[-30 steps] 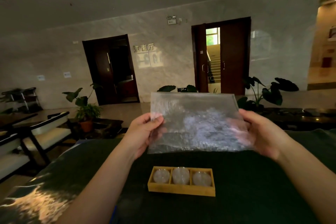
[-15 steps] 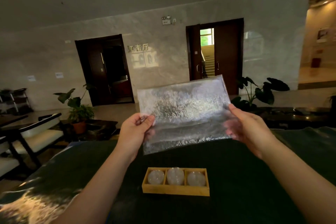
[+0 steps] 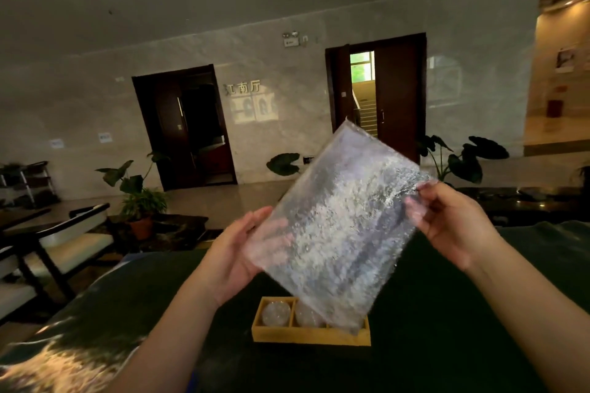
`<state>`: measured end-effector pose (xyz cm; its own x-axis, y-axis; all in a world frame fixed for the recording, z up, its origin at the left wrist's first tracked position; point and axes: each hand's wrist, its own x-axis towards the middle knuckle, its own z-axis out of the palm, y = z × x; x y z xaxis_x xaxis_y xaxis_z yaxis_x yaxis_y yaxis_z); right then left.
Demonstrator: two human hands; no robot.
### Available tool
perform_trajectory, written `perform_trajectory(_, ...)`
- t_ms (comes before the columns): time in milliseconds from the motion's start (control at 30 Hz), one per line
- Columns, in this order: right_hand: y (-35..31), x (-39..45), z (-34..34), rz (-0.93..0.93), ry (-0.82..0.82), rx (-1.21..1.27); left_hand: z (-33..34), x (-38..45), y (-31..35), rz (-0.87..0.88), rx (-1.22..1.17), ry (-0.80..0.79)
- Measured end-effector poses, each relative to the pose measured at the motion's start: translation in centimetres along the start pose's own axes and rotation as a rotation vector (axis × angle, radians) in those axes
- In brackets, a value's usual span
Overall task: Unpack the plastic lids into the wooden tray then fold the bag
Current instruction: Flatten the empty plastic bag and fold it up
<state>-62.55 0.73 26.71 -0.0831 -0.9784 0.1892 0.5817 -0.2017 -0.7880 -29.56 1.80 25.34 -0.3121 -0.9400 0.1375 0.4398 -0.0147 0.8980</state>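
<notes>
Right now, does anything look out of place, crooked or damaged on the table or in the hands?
Nothing looks damaged or spilled. The bag is held tilted between the left hand and right hand, above the tray. Its low corner hides the right compartment. Two lids show, each in its own compartment.

Clear crinkled bag [image 3: 338, 226]; yellow-tan wooden tray [image 3: 306, 335].

crinkled glossy plastic bag [image 3: 335, 226], matt wooden tray [image 3: 311, 336]

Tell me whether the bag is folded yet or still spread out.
Spread, not folded. The bag is one flat, tilted sheet held in the air between the left hand and right hand, above the wooden tray.
</notes>
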Motion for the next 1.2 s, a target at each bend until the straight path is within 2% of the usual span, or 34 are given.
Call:
perform_trajectory(67, -0.1, 0.1, 0.1, -0.002, 0.019, -0.018, 0.0, 0.0, 0.5, -0.038, 0.045, 0.04)
perform_trajectory(200, -0.4, 0.4, 0.8, 0.03, 0.013, -0.038, 1.8, 0.0, 0.5, -0.098, 0.447, 0.018)
perform_trajectory(300, -0.3, 0.4, 1.9, 0.015, -0.021, -0.055, 3.5, 0.1, -0.1, -0.109, 0.609, 0.019)
perform_trajectory(433, 0.1, 0.6, 1.9, 0.045, -0.126, -0.024, 4.5, 0.6, -0.5, -0.035, 0.494, 0.116)
perform_trajectory(533, 0.9, 0.2, 1.1, 0.212, -0.32, -0.088, 5.0, 0.6, -0.7, 0.015, 0.364, 0.138)
perform_trajectory(600, 1.9, -0.3, 0.7, 0.31, -0.374, -0.162, 5.3, 0.7, -0.9, 0.011, 0.343, 0.154)
perform_trajectory(700, 2.9, -0.4, 0.6, 0.293, -0.281, -0.178, 5.3, 0.9, -1.3, -0.05, 0.41, 0.166)
perform_trajectory(833, 2.6, 0.1, 0.1, 0.15, -0.14, -0.106, 4.5, -0.1, -1.6, -0.22, 0.576, 0.054)
perform_trajectory(900, 2.4, 0.3, -0.3, 0.105, -0.129, -0.101, 4.1, -0.6, -2.0, -0.182, 0.668, 0.05)
perform_trajectory(1033, 2.3, 0.4, -0.6, 0.069, -0.117, -0.15, 3.7, -1.2, -2.6, -0.109, 0.694, 0.055)
perform_trajectory(1200, 2.3, 0.2, -0.7, 0.074, -0.145, -0.198, 2.7, -1.8, -2.3, -0.212, 0.76, -0.095)
